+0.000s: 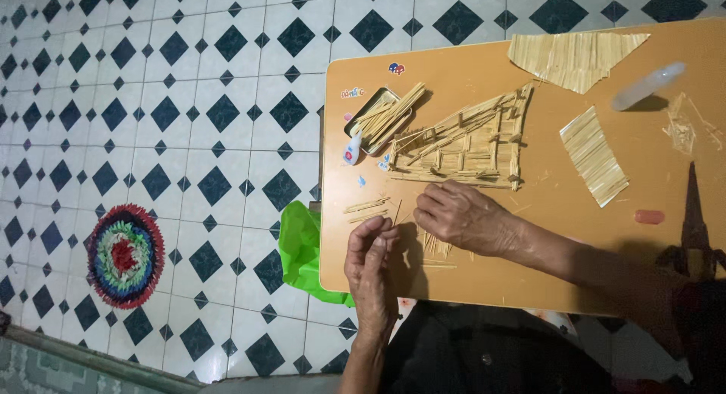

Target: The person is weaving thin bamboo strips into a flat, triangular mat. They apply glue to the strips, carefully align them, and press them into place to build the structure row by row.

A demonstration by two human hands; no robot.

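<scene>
My left hand (372, 262) is at the near left edge of the orange table (529, 273). Its fingertips are pinched on a thin wooden stick (397, 211) that points toward the model. My right hand (463, 216) lies palm down on the table with its fingers bent. It touches the lower edge of a frame model built of thin sticks (469, 141). What its fingertips hold is hidden. A few loose sticks (367, 208) lie left of the hands, and more sticks (437, 247) show under the right wrist.
An open metal tin of sticks (382, 120) and a small glue bottle (352, 148) sit left of the model. Two flat stick panels (575, 57) (594, 156), a clear tube (647, 85) and a small orange-red piece (649, 216) lie further right. A green bag (301, 250) hangs off the table. A round rug (125, 254) lies on the tiled floor.
</scene>
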